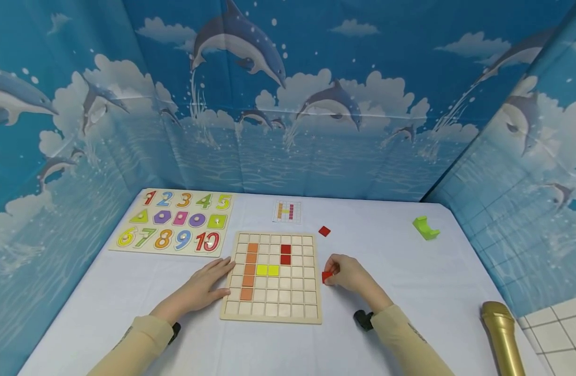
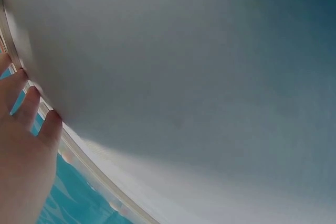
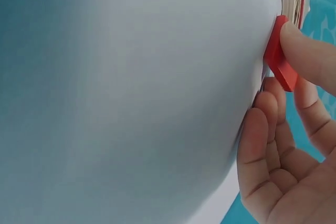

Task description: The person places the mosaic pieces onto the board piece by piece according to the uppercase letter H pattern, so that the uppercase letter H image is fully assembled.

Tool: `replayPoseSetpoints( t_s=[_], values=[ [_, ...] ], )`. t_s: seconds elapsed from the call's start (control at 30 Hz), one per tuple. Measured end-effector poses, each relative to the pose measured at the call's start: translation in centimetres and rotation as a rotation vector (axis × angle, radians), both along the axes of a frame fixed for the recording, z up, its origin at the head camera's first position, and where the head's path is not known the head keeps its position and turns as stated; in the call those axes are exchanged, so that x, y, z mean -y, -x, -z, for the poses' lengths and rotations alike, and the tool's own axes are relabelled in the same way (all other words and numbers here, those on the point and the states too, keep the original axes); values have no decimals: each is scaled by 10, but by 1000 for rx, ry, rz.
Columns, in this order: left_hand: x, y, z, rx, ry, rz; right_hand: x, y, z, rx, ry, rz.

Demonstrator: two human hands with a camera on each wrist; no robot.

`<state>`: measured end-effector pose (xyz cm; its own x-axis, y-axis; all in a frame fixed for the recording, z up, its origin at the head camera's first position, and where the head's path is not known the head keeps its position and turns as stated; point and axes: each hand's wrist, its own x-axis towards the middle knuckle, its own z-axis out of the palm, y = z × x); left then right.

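Observation:
A square wooden grid board [image 1: 271,316] lies on the white table, with a column of orange tiles [image 1: 248,269], two yellow tiles [image 1: 267,270] and two dark red tiles [image 1: 285,254] set in its cells. My left hand [image 1: 204,283] rests at the board's left edge, fingers straight and fingertips touching the frame. Just right of the board, my right hand [image 1: 346,274] pinches a red tile [image 3: 280,56] between thumb and fingers, the other fingers curled beneath. Another red tile [image 1: 324,231] lies loose beyond that hand.
A number-and-shape puzzle board [image 1: 170,222] lies at the back left. Behind the grid is a small pattern card [image 1: 287,212] showing coloured squares. A green curved block [image 1: 426,228] sits at the back right, and a gold microphone-like object [image 1: 501,334] at the right edge.

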<state>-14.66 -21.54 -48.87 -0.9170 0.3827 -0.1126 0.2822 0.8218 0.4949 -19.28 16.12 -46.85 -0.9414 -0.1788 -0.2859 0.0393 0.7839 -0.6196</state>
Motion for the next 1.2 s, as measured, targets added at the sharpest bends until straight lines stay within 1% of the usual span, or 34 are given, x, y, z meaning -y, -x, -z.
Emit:
replayPoseSetpoints(
  t_s=[0.13, 0.23, 0.47, 0.6, 0.77, 0.93, 1.07, 1.2],
  values=[
    [0, 0, 0, 1, 0, -3, -3, -1, -1, 7, 9, -2],
    [0, 0, 0, 4, -2, -1, -6, -1, -1, 26, 24, 8],
    [0, 1, 1, -1, 5, 7, -12, 3, 2, 101, 147, 100],
    [0, 1, 1, -3, 11, 0, -10, 6, 1, 94, 191, 101],
    [0, 0, 0, -12, 12, 5, 2, 9, -2, 70, 249, 84],
    [0, 0, 0, -13, 8, 6, 23, 14, -3, 81, 292, 77],
    [0, 0, 0, -5, 7, 1, 41, 17, -3, 78, 296, 65],
    [0, 0, -2, 0, 3, 3, 55, 18, -3, 66, 276, 34]
  ],
)
